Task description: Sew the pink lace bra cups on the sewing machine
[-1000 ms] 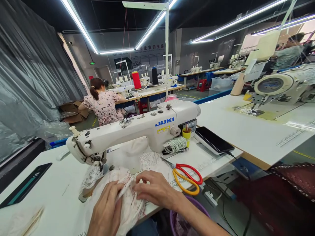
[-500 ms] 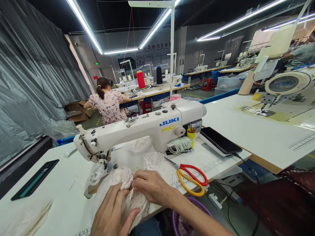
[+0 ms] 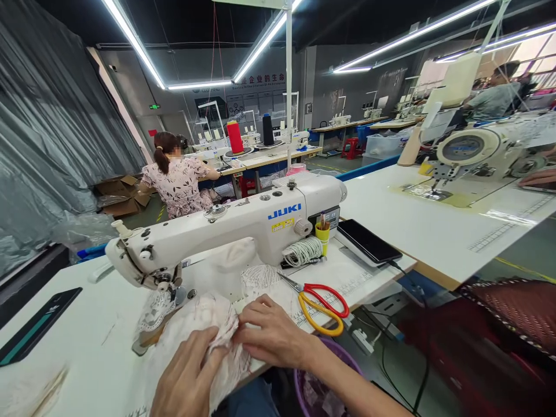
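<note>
White, thin fabric with faint reddish lines [image 3: 204, 313] lies bunched at the front of the sewing machine [image 3: 234, 231]. My left hand [image 3: 191, 368] presses on it, fingers bent, with a fold of the cloth between thumb and fingers. On the fabric's right edge my right hand [image 3: 273, 333] is closed, gripping the gathered edge; its fingertips are partly hidden by cloth. A strip of white lace [image 3: 154, 310] sits under the machine's needle area, left of both hands. Scissors with red and orange handles [image 3: 324, 307] lie just right of my right hand.
Behind the scissors are a coil of pale cord [image 3: 303, 251], a yellow cup [image 3: 322, 238] and a black phone [image 3: 369, 240] on a cable. A dark ruler-like strip [image 3: 39, 324] lies left. Below the table edge stands a purple basket [image 3: 299, 385]. A co-worker [image 3: 174, 179] sits ahead.
The view has turned slightly right, so everything sits further left. My right hand's fingers have shifted on the cloth edge, and my left thumb has drawn in toward its fingers.
</note>
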Motion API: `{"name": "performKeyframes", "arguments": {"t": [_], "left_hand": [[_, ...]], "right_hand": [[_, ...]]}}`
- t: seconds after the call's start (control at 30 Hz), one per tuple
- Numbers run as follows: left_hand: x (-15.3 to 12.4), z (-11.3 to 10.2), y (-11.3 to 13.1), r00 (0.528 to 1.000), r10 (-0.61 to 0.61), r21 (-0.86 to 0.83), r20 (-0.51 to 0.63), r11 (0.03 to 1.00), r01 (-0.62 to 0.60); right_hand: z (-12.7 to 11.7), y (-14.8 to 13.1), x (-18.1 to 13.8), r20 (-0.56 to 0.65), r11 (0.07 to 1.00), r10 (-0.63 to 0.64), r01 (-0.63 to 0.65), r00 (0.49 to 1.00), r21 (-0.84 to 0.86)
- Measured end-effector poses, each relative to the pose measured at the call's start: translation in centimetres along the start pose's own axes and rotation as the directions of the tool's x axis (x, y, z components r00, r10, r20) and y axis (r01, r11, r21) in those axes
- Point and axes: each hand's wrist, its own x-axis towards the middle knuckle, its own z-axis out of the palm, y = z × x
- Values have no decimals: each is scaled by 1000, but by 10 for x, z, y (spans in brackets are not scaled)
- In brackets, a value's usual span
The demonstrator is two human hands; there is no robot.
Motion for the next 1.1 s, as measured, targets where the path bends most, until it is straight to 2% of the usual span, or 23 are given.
{"name": "performKeyframes", "arguments": {"t": [0.17, 0.27, 0.4, 0.53, 0.63, 0.7, 0.8, 0.9, 1.1], "left_hand": [[6, -4, 2, 1000, 9, -82, 27, 997, -7], [11, -3, 7, 999, -45, -71, 9, 996, 46], [12, 6, 9, 999, -42, -60, -2, 997, 42], [10, 8, 5, 987, -157, -211, 35, 964, 161], [10, 6, 5, 980, -190, -300, 61, 933, 199], [10, 4, 6, 974, -213, -339, 75, 913, 226], [9, 4, 8, 956, -276, -375, 98, 880, 292], [9, 5, 8, 954, -280, -383, 103, 874, 298], [5, 5, -2, 978, -180, -346, 108, 915, 207]], "right_hand": [[-7, 1, 9, 1, 998, 10, -10, 1000, 64], [-8, 3, 11, 26, 996, 24, -26, 999, 82], [-5, 6, 13, 36, 996, 36, -39, 999, 85], [-6, 8, 11, -33, 979, 68, -60, 997, 197], [-6, 9, 3, -113, 962, 137, -105, 984, 252], [-4, 9, -4, -124, 969, 145, -116, 982, 220], [3, 8, -12, -76, 992, 95, -88, 993, 96], [10, 7, -14, -74, 996, 91, -89, 993, 19], [12, 6, -11, -114, 995, 95, -95, 989, 6]]}}
